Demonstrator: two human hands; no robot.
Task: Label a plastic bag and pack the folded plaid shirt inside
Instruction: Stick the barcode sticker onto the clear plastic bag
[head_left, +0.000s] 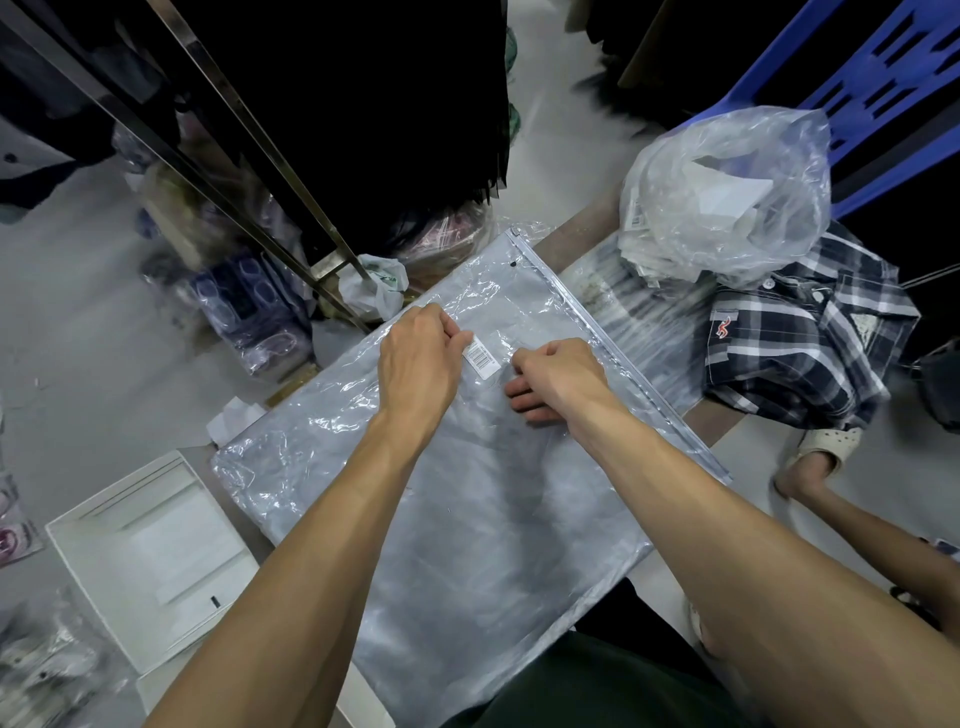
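Observation:
A clear plastic zip bag (467, 509) lies flat across my lap and a low table, its zipper edge running along the right side. A white barcode label (482, 356) sits on the bag's upper middle. My left hand (415, 358) pinches the label's left end with its fingertips. My right hand (556, 376) rests on the bag just right of the label, fingers curled down on the plastic. The folded dark plaid shirt (800, 338) lies to the right on the table, outside the bag.
A crumpled clear bag (727, 192) holding paper tags sits above the shirt, in front of a blue plastic chair (883, 78). A white tray (150, 556) lies on the floor at left. Metal rack legs (249, 171) and bagged goods stand behind. Another person's sandalled foot (821, 452) is at right.

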